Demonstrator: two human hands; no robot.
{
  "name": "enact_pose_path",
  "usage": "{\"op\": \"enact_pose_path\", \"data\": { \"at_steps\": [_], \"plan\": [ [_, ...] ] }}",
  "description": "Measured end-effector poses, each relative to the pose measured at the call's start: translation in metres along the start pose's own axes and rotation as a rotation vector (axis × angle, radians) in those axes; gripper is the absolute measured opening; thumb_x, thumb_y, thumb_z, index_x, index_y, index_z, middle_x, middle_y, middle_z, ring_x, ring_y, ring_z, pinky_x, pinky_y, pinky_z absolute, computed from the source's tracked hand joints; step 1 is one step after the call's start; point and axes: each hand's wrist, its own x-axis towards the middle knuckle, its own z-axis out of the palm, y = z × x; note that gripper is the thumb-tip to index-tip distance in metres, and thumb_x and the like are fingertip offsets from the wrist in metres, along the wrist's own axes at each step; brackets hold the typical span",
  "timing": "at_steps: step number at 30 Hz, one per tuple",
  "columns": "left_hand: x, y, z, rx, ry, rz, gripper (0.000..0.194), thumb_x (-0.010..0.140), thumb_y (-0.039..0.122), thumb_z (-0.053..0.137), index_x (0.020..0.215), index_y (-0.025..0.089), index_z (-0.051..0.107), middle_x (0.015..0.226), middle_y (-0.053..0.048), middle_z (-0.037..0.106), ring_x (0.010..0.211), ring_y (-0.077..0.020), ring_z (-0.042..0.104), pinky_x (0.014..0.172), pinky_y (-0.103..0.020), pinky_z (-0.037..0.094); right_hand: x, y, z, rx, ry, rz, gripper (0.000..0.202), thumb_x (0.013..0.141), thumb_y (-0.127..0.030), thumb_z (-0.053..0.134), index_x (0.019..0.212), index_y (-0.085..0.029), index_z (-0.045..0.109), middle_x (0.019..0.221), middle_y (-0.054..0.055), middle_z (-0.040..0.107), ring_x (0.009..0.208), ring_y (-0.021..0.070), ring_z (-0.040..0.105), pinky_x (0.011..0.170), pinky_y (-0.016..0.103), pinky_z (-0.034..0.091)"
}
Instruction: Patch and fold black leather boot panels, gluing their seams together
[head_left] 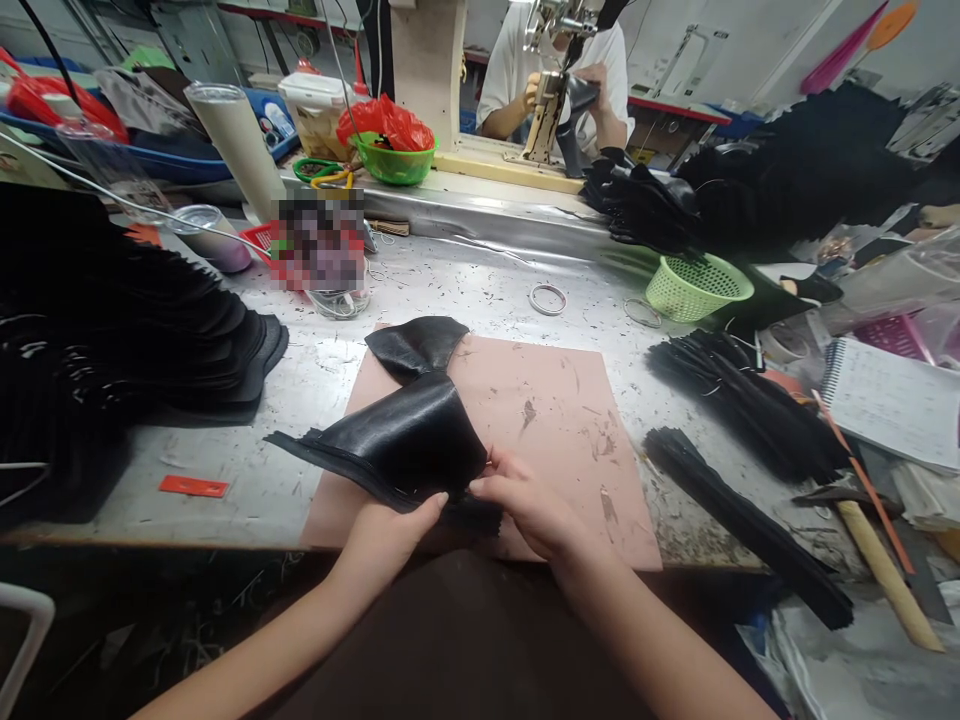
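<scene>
A folded black leather piece (405, 435) lies across the near part of a pinkish-tan board (555, 420). Its lower edge is pinched by my left hand (397, 525), thumb on top and fingers hidden underneath. At the piece's right corner my right hand (529, 500) grips the edge between thumb and curled fingers. The thumbs almost meet. Just beyond, touching the held piece, another shiny black leather piece (416, 345) rests on the board's far left corner.
Stacked black pieces (187, 350) rise at left; black strips (742, 520) and a hammer (885, 575) lie right. A tape ring (547, 299), green basket (697, 288) and notebook (896, 400) are farther back. Behind, a person (495, 90) works at a sewing machine (546, 115).
</scene>
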Motion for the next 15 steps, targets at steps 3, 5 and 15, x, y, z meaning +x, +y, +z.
{"op": "enact_pose_path", "data": {
  "at_steps": [3,5,15],
  "plan": [
    [0.0001,-0.0013,0.0022,-0.018,0.007,-0.013,0.024,0.068,0.030,0.065,0.087,0.016,0.068,0.090,-0.005,0.072,0.096,-0.0273,0.062,0.084,-0.034,0.051,0.0011,0.0012,0.0053,-0.184,0.016,-0.098,0.034,0.058,-0.013,0.060,0.089,-0.020,0.053,0.081,-0.001,0.061,0.083,0.0174,0.058,0.076,0.031,0.044],
    [0.0004,-0.0036,0.0038,-0.056,0.024,0.004,0.026,0.068,0.030,0.065,0.088,0.015,0.067,0.092,-0.005,0.071,0.096,-0.0269,0.062,0.085,-0.035,0.051,0.0014,0.0007,0.0081,-0.337,0.069,-0.135,0.032,0.059,-0.009,0.055,0.090,-0.019,0.054,0.083,0.000,0.061,0.085,0.0180,0.057,0.078,0.031,0.044],
    [0.0074,-0.0053,0.0028,-0.077,0.106,0.141,0.019,0.066,0.030,0.067,0.078,0.015,0.069,0.077,-0.005,0.073,0.080,-0.0264,0.067,0.065,-0.032,0.057,0.0033,-0.0038,0.0076,-0.817,0.164,-0.232,0.013,0.072,-0.018,0.054,0.083,-0.017,0.061,0.079,0.003,0.066,0.076,0.0191,0.060,0.067,0.030,0.047]
  ]
}}
